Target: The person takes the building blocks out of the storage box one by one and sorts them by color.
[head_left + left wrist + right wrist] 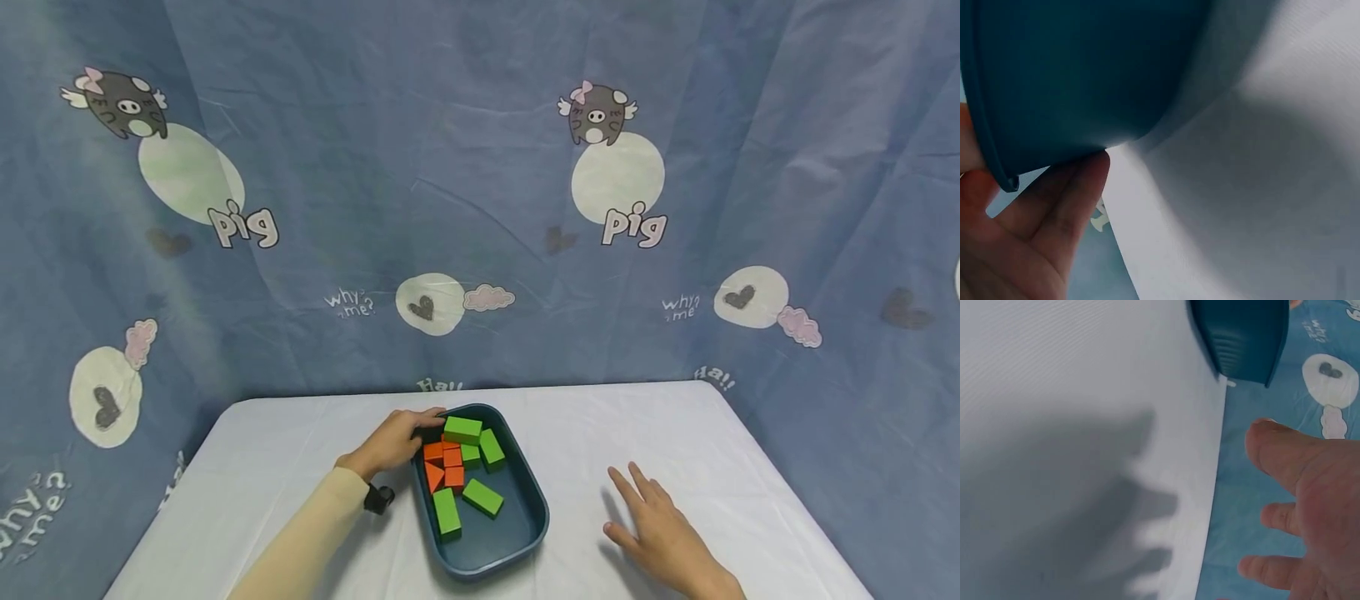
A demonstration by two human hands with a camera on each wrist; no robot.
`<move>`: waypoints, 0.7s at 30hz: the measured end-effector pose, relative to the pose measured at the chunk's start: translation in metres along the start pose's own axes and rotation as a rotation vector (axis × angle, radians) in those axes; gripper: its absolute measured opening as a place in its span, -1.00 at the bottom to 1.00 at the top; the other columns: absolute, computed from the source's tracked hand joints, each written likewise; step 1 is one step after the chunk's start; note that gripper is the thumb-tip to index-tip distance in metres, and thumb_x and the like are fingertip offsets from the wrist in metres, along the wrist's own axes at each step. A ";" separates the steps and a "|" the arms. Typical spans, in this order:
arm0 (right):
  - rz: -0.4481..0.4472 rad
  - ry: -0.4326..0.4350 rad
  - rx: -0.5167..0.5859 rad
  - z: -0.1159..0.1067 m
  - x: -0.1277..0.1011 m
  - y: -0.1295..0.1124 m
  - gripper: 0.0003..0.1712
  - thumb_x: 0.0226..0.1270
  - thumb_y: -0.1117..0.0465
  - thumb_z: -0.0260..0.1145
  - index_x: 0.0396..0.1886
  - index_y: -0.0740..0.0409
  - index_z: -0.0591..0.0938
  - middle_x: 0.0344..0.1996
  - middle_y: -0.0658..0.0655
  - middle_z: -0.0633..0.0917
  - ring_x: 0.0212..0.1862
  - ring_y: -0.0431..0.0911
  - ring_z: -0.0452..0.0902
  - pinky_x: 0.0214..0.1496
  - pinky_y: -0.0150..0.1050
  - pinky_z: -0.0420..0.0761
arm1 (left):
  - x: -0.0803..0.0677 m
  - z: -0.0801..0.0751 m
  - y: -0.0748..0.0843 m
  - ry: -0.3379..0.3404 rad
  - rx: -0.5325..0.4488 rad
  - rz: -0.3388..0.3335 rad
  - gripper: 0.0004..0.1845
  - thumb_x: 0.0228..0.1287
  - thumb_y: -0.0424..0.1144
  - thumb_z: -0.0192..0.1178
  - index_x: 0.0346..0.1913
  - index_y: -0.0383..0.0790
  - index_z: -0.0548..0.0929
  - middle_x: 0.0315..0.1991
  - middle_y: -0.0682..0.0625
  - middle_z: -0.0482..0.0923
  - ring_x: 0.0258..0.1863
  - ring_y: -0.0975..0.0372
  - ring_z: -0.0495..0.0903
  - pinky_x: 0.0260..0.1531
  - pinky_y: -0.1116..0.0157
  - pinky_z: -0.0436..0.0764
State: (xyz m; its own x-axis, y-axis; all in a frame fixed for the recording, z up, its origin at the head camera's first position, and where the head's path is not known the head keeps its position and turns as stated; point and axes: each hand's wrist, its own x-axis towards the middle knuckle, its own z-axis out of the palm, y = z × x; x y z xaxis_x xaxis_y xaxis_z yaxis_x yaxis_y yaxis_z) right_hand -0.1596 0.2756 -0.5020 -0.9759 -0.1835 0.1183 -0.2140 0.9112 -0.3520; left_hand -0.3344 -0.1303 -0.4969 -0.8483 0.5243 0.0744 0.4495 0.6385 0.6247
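Note:
A dark blue tray (512,535) sits mid-table and holds several green blocks (462,429) and orange blocks (448,463). My left hand (393,442) grips the tray's far left corner, fingers curled over the rim. In the left wrist view the fingers (1054,212) lie under the tray's outer wall (1085,75). My right hand (660,525) is spread flat over the white table to the right of the tray and holds nothing. In the right wrist view the right hand (1310,506) casts a shadow on the cloth, with the tray (1244,337) beyond it.
The white table (300,450) has its edges close on all sides. A blue cartoon-print curtain (480,208) hangs right behind it and wraps both sides. Bare cloth lies to the left and right of the tray.

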 end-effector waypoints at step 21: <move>-0.041 0.002 0.081 -0.014 -0.004 -0.023 -0.12 0.37 0.01 0.44 0.59 0.09 0.29 0.50 0.46 0.23 0.37 0.50 0.25 0.26 0.40 0.41 | -0.053 0.012 0.004 0.236 0.062 -0.094 -0.37 0.24 -0.60 0.14 0.39 -0.20 0.55 0.37 -0.09 0.50 0.34 0.01 0.48 0.30 -0.03 0.48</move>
State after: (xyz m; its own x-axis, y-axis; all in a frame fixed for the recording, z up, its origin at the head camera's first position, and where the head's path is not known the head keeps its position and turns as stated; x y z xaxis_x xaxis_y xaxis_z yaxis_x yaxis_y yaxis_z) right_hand -0.1501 0.2609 -0.4817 -0.9660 -0.2198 0.1359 -0.2571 0.8702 -0.4203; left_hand -0.2843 -0.1486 -0.5070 -0.9255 0.3202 0.2022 0.3762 0.7154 0.5888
